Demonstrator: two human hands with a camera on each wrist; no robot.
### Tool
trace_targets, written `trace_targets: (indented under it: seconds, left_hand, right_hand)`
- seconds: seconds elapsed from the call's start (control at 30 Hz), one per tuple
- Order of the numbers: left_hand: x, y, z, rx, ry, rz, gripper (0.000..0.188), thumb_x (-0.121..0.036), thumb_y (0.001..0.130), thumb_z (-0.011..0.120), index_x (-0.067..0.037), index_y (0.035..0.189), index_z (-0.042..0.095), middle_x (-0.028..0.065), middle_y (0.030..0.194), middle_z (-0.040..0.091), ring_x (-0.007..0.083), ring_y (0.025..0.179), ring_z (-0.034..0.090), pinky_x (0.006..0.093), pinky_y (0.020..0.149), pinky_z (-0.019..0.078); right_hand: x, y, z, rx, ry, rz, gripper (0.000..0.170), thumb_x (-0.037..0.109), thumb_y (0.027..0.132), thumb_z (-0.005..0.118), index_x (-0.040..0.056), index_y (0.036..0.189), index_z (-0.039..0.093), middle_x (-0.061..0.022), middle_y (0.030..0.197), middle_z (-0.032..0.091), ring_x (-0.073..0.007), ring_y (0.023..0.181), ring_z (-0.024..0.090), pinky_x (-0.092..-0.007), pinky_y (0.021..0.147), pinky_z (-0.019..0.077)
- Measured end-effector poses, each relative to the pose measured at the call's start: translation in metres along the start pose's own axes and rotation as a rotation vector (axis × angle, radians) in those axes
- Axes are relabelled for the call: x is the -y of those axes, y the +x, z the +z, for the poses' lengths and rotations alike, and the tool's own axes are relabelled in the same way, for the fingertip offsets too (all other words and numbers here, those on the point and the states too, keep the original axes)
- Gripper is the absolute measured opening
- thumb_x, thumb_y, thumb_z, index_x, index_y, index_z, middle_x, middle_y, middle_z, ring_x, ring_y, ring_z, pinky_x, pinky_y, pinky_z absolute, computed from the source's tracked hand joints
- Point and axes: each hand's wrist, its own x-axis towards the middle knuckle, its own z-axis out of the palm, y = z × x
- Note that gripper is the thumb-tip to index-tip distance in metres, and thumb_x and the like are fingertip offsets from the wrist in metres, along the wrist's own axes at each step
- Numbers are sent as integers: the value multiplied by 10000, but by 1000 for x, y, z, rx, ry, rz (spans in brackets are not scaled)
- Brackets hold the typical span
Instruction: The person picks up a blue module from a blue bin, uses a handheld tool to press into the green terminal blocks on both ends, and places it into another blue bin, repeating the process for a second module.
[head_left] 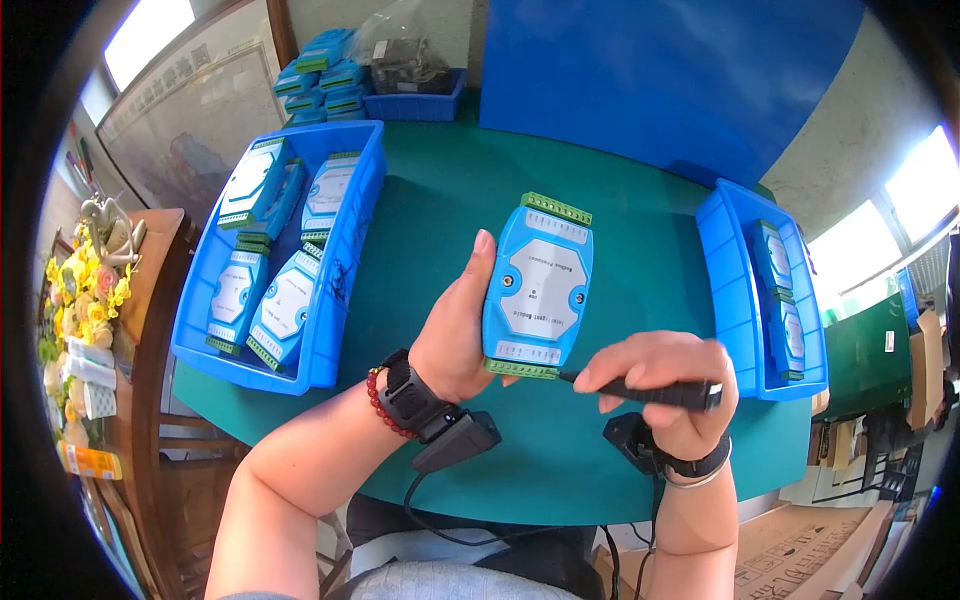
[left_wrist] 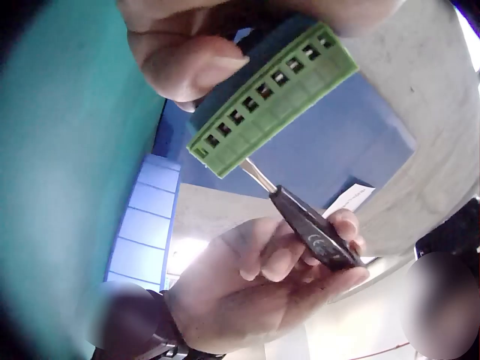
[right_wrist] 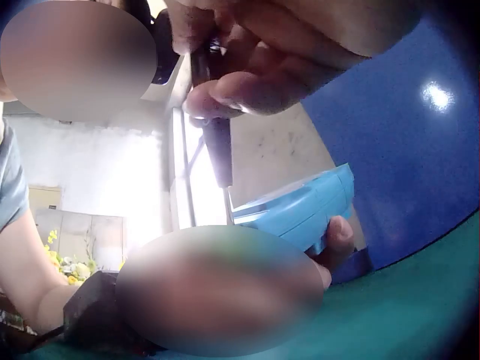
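Note:
My left hand (head_left: 455, 335) holds a blue electronic module (head_left: 540, 285) with a white label up off the table. Green terminal blocks line its two ends; the near terminal block (left_wrist: 274, 97) shows a row of square openings in the left wrist view. In my right hand (head_left: 665, 385) is a small screwdriver with a black handle (left_wrist: 311, 225), gripped between thumb and fingers. Its metal shaft (left_wrist: 259, 177) reaches to the edge of the near terminal block, toward the right corner in the head view. In the right wrist view, a blurred patch hides the tip and part of the left hand.
A blue bin (head_left: 330, 340) on the left holds several similar modules. Another blue bin (head_left: 715, 290) on the right has two visible modules. At the back stand stacked modules (head_left: 325, 75) and a small tray (head_left: 425, 107) with bagged parts. Cables (head_left: 440, 525) hang at the green table's (head_left: 420, 210) front edge.

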Motion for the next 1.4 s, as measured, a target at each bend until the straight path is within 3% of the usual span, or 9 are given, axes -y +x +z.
trace_targets:
  seconds: [0.17,0.27,0.5,0.63,0.97,1.07,1.17,1.23,1.4]
  left_hand:
    - [-1,1,-1,15,45,19,720,-658,926,251,-90,1317,456,98,1074,633,209,833,659,291,534,523]
    - [-6,-2,14,-80,19,42,652,-585,971,201,-69,1231,502,80,894,647,144,608,615,252,360,402]
    - [-6,-2,14,-56,-8,42,670,-607,959,207,-71,1236,498,83,903,645,150,619,623,251,355,398]
    - [-10,-4,17,-40,-68,44,683,-619,953,208,-71,1246,492,83,921,643,156,623,627,251,352,393]
    - [-8,-5,17,-60,11,84,699,-623,951,206,-59,1237,503,86,917,646,150,611,618,254,359,395]
    - [-8,-5,17,-124,-1,75,704,-625,951,207,-53,1225,512,82,912,645,144,611,615,249,364,395]
    - [-7,-3,11,-133,18,102,710,-627,950,207,-47,1219,517,80,915,647,136,612,610,242,375,398]
    - [-5,0,9,-154,14,122,702,-621,953,213,-47,1228,511,79,930,649,132,629,618,234,379,395]
    - [-3,2,11,-173,-65,136,661,-571,972,249,-26,1265,478,105,1054,629,175,823,653,275,571,519]
  right_hand:
    - [-2,-1,4,-96,-8,47,272,196,893,636,-12,986,488,-189,842,666,-206,746,666,-300,645,542]
    - [0,-3,5,-91,-61,82,273,196,893,635,-14,984,487,-186,849,665,-212,754,669,-307,650,542]
    - [-1,-5,1,2,-143,-110,238,181,851,687,38,964,534,-210,838,674,-288,694,679,-322,585,537]
    - [-1,-6,2,-59,-31,-195,281,221,851,690,44,997,528,-240,871,673,-270,654,675,-313,536,540]
    - [-3,-9,9,-126,-12,-40,285,175,901,626,-16,1049,475,-267,925,651,-208,684,668,-321,618,562]
    - [-2,-3,12,-138,0,-5,258,127,897,626,-34,1051,498,-240,931,657,-207,716,673,-320,636,562]
    - [5,3,14,-205,32,191,219,62,867,646,-29,1037,543,-189,949,669,-215,754,683,-314,672,559]
    - [4,3,4,-101,-108,184,208,46,846,659,-22,1020,566,-156,954,675,-216,787,686,-309,698,556]
    - [5,2,6,-63,-209,178,228,51,813,688,-8,1007,582,-129,954,678,-221,841,683,-306,731,551]
